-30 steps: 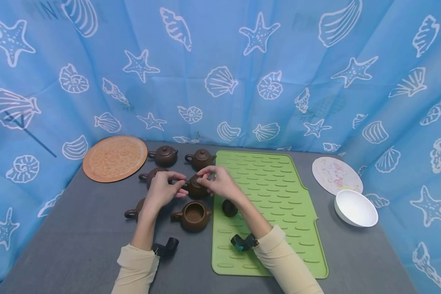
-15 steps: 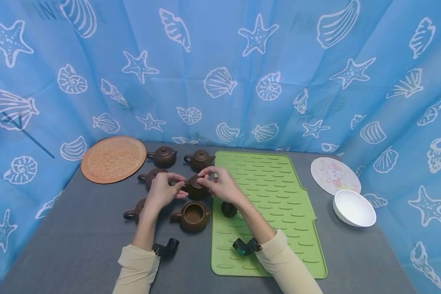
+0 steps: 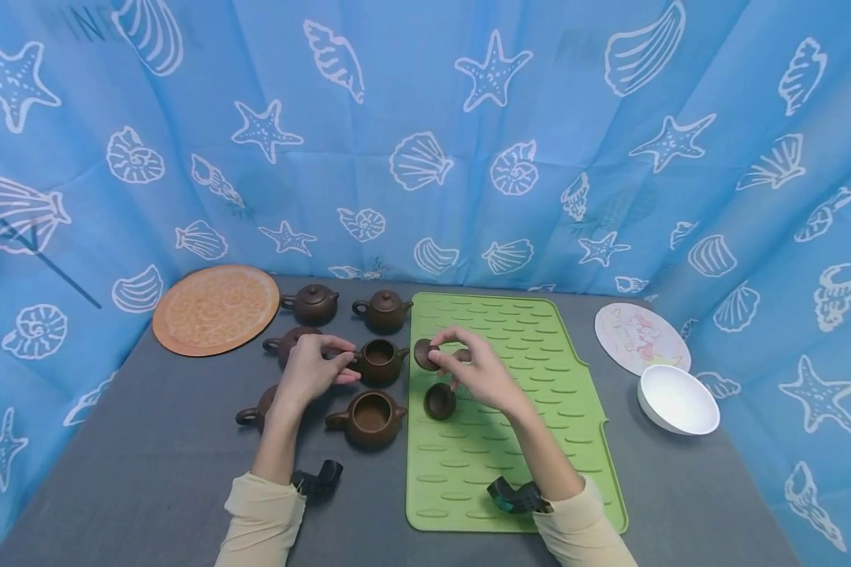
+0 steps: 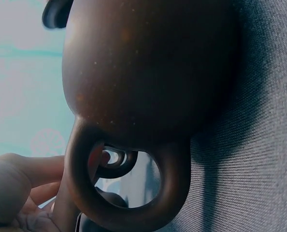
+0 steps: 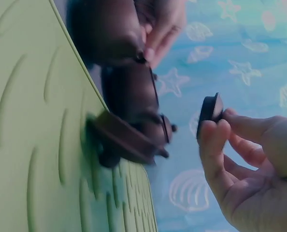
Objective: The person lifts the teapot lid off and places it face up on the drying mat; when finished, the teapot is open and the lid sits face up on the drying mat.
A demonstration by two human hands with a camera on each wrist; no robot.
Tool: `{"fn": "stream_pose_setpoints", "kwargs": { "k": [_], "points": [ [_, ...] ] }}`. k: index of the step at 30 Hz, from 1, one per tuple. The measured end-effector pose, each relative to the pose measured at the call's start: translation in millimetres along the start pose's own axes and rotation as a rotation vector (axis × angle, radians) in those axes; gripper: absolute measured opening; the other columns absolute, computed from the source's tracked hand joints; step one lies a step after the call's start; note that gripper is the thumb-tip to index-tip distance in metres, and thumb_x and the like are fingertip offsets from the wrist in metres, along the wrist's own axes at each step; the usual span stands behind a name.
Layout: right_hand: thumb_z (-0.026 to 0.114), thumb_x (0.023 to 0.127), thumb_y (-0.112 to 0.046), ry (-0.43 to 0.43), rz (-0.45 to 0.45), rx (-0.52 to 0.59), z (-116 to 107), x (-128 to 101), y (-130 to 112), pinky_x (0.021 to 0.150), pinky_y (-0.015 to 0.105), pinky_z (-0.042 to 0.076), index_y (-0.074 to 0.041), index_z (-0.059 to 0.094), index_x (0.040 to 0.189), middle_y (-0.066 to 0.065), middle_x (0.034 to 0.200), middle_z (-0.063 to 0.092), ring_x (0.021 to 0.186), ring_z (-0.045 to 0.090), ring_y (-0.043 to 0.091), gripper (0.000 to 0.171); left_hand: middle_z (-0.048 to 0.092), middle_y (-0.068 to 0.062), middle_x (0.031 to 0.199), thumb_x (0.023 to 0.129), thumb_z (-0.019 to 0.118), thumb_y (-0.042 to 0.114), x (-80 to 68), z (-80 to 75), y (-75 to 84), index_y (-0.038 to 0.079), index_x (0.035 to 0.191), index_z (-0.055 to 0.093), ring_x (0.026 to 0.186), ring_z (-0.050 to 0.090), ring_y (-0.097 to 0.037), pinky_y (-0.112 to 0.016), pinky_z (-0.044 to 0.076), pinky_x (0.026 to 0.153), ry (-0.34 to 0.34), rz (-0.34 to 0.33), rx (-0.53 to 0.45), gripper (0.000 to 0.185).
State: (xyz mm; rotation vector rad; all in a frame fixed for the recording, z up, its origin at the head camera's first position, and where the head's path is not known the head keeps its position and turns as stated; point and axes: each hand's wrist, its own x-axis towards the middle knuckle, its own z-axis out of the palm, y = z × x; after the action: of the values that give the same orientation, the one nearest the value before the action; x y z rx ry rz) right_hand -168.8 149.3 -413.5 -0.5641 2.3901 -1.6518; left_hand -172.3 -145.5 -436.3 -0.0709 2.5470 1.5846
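I judge this partway: the front teapot (image 3: 371, 435) and middle teapot (image 3: 382, 375) stand lidless just below frame centre, one lid (image 3: 440, 402) lies on the green mat (image 3: 510, 465), my left hand (image 3: 310, 370) pinches the middle teapot's left side, my right hand (image 3: 484, 376) grips a second lid (image 3: 424, 354), and two upper teapots (image 3: 384, 313) remain covered.

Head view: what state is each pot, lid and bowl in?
Far left pot: lid on
Far right pot: lid on
Middle left pot: partly hidden, lid unclear
Middle right pot: open, held by the left hand
Near left pot: mostly hidden, lid unclear
Near right pot: open
Held lid: raised, pinched by the right hand
Loose lid: underside up on the mat
Bowl: upright
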Motion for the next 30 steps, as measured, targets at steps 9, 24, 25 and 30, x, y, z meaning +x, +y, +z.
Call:
{"fn": "stream_pose_setpoints", "kwargs": {
  "k": [9,24,25,30],
  "points": [
    [0.056,0.112,-0.003,-0.077,-0.009,0.145,-36.1,-12.3,11.2,0.09,0.047,0.067,0.001,0.047,0.159,0.032,0.161,0.048,0.112,0.069,0.063,0.049,0.077,-0.024,0.122,0.108,0.068,0.009,-0.2,0.2,0.6,0.0,0.127,0.075,0.084,0.084,-0.02,-0.021,0.065,0.071,0.006,-0.006,0.016,0.023],
    [0.078,0.099,-0.006,-0.25,0.063,0.037,-65.5,-24.3,21.7,0.09,0.034,0.065,0.0,0.054,0.152,0.027,0.158,0.052,0.11,0.077,0.049,0.058,0.076,-0.023,0.124,0.108,0.068,0.011,-0.9,0.3,3.2,0.003,0.128,0.075,0.085,0.084,-0.019,-0.021,0.064,0.072,0.007,-0.02,0.035,0.023],
    [0.077,0.1,-0.006,-0.267,0.065,0.024,-66.8,-24.6,22.3,0.09,0.035,0.065,0.002,0.054,0.15,0.028,0.156,0.053,0.109,0.077,0.05,0.056,0.076,-0.022,0.124,0.108,0.068,0.011,-1.3,0.3,3.4,0.003,0.128,0.075,0.085,0.084,-0.019,-0.021,0.064,0.072,0.01,-0.021,0.035,0.023],
    [0.079,0.098,-0.008,-0.317,0.089,-0.043,-72.7,-26.0,24.5,0.09,0.028,0.064,0.006,0.058,0.146,0.032,0.153,0.057,0.105,0.081,0.038,0.054,0.077,-0.022,0.123,0.108,0.067,0.01,-2.1,0.2,2.6,0.002,0.128,0.075,0.085,0.084,-0.019,-0.021,0.065,0.072,0.011,-0.012,0.038,0.023]
  ]
}}
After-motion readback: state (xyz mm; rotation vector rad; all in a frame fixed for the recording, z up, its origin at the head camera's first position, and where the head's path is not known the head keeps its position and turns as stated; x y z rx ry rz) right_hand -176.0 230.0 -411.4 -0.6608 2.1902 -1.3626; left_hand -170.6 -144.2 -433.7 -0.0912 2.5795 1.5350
